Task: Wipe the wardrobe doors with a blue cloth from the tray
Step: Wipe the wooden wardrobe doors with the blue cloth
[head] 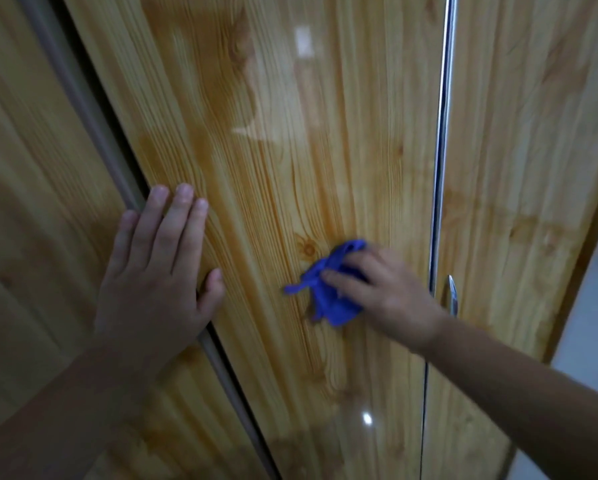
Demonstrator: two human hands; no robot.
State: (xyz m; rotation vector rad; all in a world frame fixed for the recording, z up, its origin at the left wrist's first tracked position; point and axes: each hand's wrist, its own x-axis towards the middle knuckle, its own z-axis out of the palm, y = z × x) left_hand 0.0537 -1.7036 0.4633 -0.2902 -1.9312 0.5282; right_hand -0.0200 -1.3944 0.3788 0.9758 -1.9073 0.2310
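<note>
A glossy wood-grain wardrobe door [290,150] fills the middle of the view. My right hand [384,292] holds a crumpled blue cloth [328,289] against this door, low and right of centre, with fingers curled over the cloth. My left hand [159,265] lies flat with straight fingers on the door's left edge, over the dark gap to the neighbouring left door [31,168]. The tray is out of view.
A second wood-grain door [519,150] stands to the right, past a long vertical chrome strip [443,133]. A small chrome handle [452,299] sits just right of my right hand. A pale wall [592,323] shows at the far right.
</note>
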